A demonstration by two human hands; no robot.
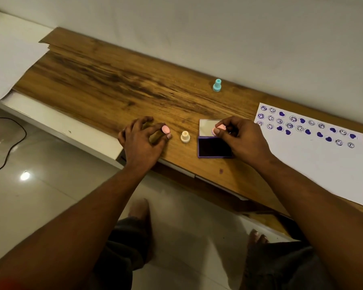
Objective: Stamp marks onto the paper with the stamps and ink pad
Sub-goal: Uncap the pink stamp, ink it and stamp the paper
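My left hand [143, 139] rests arched on the wooden desk [96, 84], its fingertips pinching a small pink stamp [165, 129]. My right hand [241, 139] pinches a second pink stamp [219, 128] just above the open purple ink pad [215, 147], in front of its raised lid [208, 127]. Between my hands a cream stamp [185, 136] stands upright. A teal stamp [217, 85] stands farther back near the wall. The white paper [327, 164] lies at the right, with rows of purple smiley and heart marks across its top.
The desk's front edge runs diagonally just below my hands, with tiled floor [40, 185] beneath. Black and red cables [6, 147] lie on the floor at left. White sheets [13, 53] cover the desk's far left end. A wall [218, 28] borders the back.
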